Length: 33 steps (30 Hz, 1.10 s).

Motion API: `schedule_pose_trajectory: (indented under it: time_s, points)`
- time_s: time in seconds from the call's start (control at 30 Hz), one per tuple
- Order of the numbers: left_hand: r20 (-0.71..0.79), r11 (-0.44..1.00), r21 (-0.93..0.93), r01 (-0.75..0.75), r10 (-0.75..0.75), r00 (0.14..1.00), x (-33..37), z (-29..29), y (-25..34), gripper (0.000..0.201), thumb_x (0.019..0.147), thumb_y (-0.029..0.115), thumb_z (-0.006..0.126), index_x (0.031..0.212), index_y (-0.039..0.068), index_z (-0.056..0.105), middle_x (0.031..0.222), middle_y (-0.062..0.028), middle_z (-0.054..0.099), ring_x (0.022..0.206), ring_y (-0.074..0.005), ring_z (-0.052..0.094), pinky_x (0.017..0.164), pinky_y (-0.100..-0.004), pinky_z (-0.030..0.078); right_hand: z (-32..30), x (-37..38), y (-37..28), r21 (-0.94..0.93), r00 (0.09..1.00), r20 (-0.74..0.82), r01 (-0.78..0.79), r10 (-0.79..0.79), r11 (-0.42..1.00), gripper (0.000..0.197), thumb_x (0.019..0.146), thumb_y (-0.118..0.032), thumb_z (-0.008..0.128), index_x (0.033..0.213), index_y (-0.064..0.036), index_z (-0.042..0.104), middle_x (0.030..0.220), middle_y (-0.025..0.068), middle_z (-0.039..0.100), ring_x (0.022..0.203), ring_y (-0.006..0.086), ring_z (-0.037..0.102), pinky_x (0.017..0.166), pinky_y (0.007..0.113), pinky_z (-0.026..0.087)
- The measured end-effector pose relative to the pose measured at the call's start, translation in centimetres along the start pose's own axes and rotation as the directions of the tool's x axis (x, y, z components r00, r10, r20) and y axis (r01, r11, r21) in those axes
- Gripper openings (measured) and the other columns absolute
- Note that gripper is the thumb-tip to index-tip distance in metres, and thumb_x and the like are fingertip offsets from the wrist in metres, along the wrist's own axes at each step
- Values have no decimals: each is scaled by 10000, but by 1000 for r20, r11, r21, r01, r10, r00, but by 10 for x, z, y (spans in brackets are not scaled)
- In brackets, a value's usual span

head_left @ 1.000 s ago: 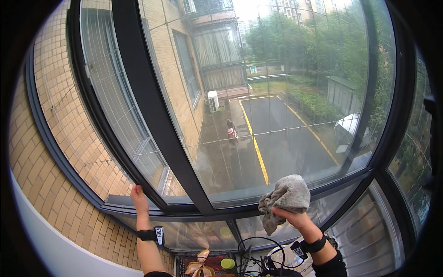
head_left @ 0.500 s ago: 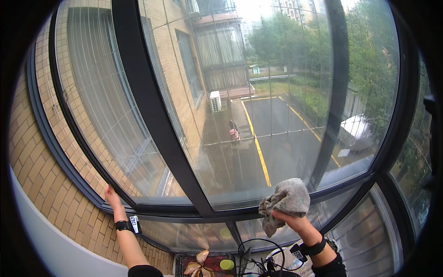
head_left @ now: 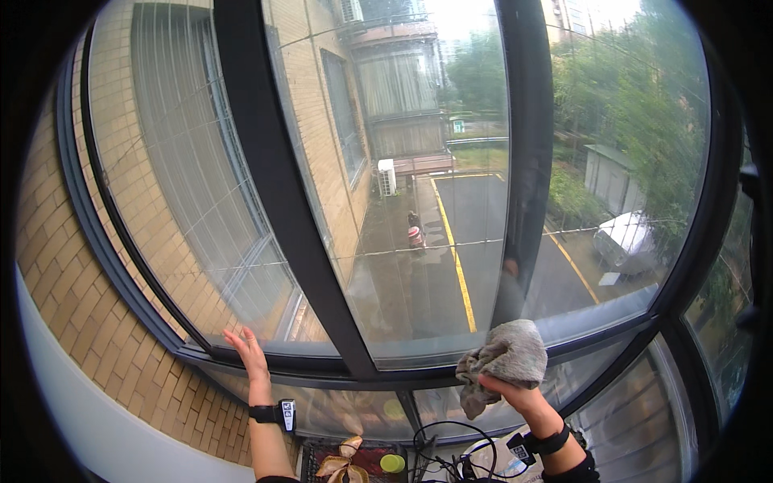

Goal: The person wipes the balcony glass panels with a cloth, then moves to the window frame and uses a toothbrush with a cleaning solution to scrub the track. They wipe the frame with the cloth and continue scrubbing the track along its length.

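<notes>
My left hand [head_left: 251, 358] is raised with its fingers spread, in front of the lower edge of the left window pane [head_left: 189, 201]. Nothing is in it, and I cannot tell whether it touches the glass. A crumpled grey cloth [head_left: 515, 352] is bunched in my right hand [head_left: 514, 392], held up near the lower rail [head_left: 435, 372] of the dark window frame. Behind the cloth stands a dark upright [head_left: 527, 153] of the window. Both wrists carry a black strap with a small tagged device.
Below the window sit a dark tray [head_left: 312, 460] with pale, peel-like pieces and a green cup [head_left: 392, 463], then tangled black cables [head_left: 455, 435]. A brick wall [head_left: 88, 298] bounds the left. Outside are a paved lot and trees.
My left hand has come off the left sash edge and moved right, fingers opening. The right-hand dark upright stands farther left, and the gap at the left frame is narrower. The cloth stays in my right hand.
</notes>
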<state>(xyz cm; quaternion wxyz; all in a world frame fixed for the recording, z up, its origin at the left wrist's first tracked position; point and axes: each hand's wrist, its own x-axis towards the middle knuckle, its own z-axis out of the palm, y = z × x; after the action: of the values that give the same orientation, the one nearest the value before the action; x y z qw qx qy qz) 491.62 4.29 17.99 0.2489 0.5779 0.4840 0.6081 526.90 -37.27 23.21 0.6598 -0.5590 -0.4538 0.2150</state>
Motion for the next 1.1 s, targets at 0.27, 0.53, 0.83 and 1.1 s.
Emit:
schedule_pose_trajectory:
  time_s: [0.27, 0.53, 0.83, 1.1]
  points:
    - [4, 1000, 4, -18, 18, 1000, -20, 21, 9, 892, 955, 586, 369, 1491, 42, -92, 1538, -252, -146, 1443, -315, -137, 1152, -432, -10, -2, 2, 5, 39, 996, 37, -77, 75, 996, 391, 792, -88, 747, 1134, -15, 571, 1031, 49, 623, 937, 153, 579, 831, 302, 489]
    - [-3, 983, 173, -65, 66, 998, 4, 12, -10, 838, 990, 480, 370, 1467, -42, -78, 1544, -252, -114, 1434, -338, -160, 1136, -484, -85, -9, -3, 23, 260, 983, 64, -182, 172, 948, 547, 755, -2, 712, 1261, -32, 506, 1180, 68, 580, 1094, 206, 537, 987, 362, 409]
    - [-31, 981, 135, 137, -134, 991, 17, -6, -3, 1024, 804, 812, 322, 1498, 216, -139, 1561, -200, -123, 1403, -507, -29, 1024, -721, 51, -18, -2, 40, 188, 981, 1, -193, 196, 963, 564, 697, -56, 739, 1216, -41, 518, 1157, 79, 573, 1100, 226, 526, 1010, 373, 379]
    - [-36, 982, 170, 87, -82, 996, 56, -32, -29, 1055, 769, 851, 301, 1501, 223, -128, 1571, -160, -124, 1414, -482, -22, 997, -751, 30, -3, 32, 29, 237, 976, 107, -212, 192, 948, 441, 729, -83, 726, 1140, -46, 572, 1111, 82, 584, 1062, 230, 540, 966, 374, 403]
